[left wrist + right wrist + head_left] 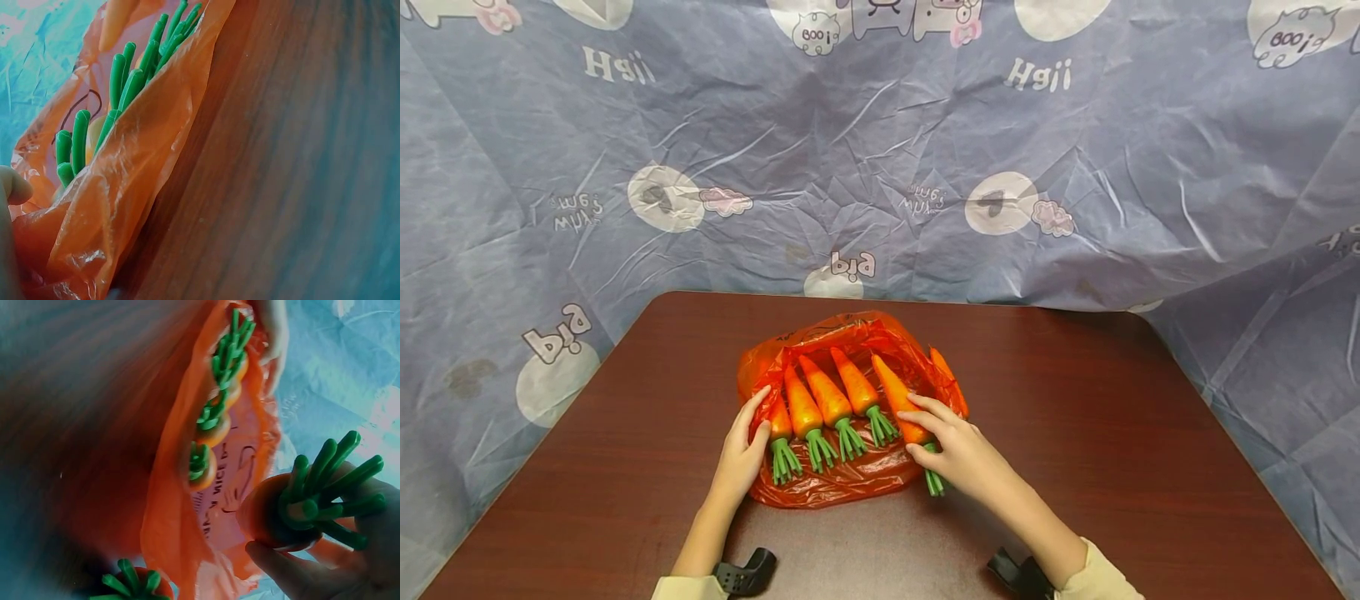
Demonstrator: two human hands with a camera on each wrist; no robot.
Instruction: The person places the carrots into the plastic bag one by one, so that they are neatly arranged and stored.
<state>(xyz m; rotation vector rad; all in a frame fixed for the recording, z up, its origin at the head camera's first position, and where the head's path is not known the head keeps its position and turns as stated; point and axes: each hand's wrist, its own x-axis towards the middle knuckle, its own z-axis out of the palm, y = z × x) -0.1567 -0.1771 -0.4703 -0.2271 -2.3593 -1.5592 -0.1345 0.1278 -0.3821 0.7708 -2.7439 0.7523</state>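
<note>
An orange-red plastic bag (820, 496) lies on the table with its mouth toward me. Several carrots (827, 396) with short green, plastic-looking stems lie side by side in it. My left hand (741, 454) holds the bag's left edge between thumb and fingers; in the left wrist view only part of this hand shows. With its thumb and fingers, my right hand (958, 446) grips a carrot (265, 509) near its stem end, at the right of the bag's mouth. Another carrot (951, 383) shows at the bag's right side; whether it is inside, I cannot tell.
The brown wooden table (1075, 400) extends to both sides of the bag. A wrinkled blue-grey printed cloth (850, 167) hangs behind it. A black band (747, 573) sits on the left wrist, and a similar one (1021, 573) on the right.
</note>
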